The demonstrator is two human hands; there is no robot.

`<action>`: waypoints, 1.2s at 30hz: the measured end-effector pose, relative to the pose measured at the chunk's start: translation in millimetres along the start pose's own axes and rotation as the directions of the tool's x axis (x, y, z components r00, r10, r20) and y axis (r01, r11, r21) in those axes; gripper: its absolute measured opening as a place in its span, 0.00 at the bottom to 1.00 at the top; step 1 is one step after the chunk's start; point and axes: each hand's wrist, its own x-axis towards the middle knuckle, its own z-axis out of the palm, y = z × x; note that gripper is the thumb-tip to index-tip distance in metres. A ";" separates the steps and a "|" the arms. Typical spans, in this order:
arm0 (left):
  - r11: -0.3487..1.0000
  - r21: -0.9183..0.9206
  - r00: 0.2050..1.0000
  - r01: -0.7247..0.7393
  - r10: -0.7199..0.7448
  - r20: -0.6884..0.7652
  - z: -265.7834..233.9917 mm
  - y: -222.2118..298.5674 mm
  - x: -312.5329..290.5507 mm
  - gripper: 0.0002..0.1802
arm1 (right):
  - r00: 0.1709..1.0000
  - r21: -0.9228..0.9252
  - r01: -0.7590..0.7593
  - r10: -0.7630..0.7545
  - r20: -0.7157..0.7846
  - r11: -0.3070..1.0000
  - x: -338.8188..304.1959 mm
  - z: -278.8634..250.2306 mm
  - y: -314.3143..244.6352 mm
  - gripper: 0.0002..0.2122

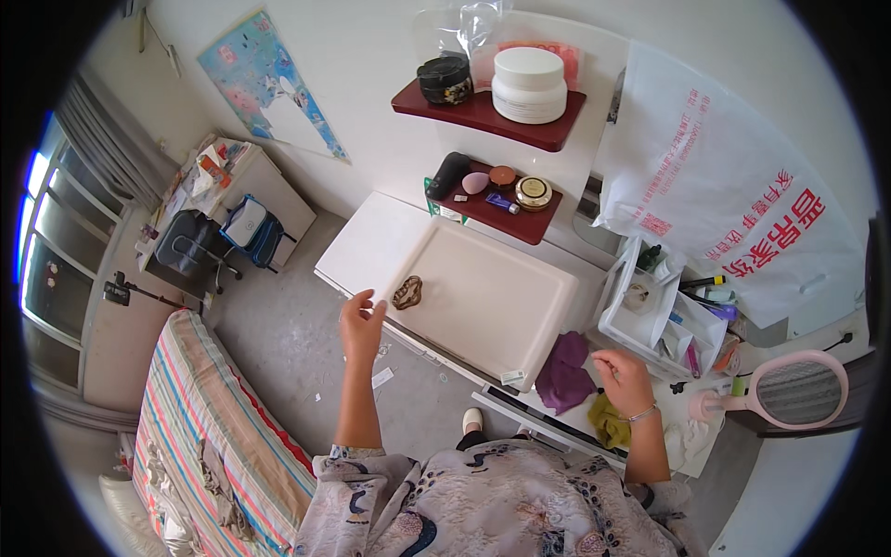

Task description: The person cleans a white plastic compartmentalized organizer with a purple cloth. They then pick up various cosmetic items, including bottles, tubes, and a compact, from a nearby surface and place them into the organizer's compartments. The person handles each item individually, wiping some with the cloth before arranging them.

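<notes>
My left hand [360,327] hovers at the left edge of a cream rectangular tray [501,278] on the white dresser. Its fingers are bent but apart, with nothing in them. Just right of the fingertips, a small brown mottled loop-shaped thing [406,292] lies on the tray; its exact kind is unclear. Over the dresser's right part is my right hand [624,382], fingers loosely curled and apart, holding nothing visible. Close by it lie a crumpled purple cloth [563,374] and an olive-green cloth [607,423].
Two dark red shelves [515,130] with jars and cosmetics jut out above the tray. A white organizer [640,325] full of small items stands at the right, near a pink round-headed device [798,390]. An open drawer [548,422] sits before me. A striped bed [218,418] is at left.
</notes>
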 end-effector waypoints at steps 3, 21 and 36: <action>0.973 0.227 0.990 -0.039 0.008 0.138 0.3 8.3 1.2 0.24 | 0.998 0.015 0.047 -0.047 0.035 0.999 8.9 22.3 -16.2 0.05; 0.556 -0.479 0.561 0.679 0.027 0.827 141.5 116.6 -50.6 0.13 | 0.984 0.362 -0.032 0.092 -0.150 0.932 21.7 33.7 -6.7 0.08; 0.859 -0.480 0.597 -0.180 0.483 0.641 226.3 189.6 -180.0 0.18 | 0.842 0.389 -0.159 0.331 -0.427 0.907 -18.5 -104.4 114.3 0.20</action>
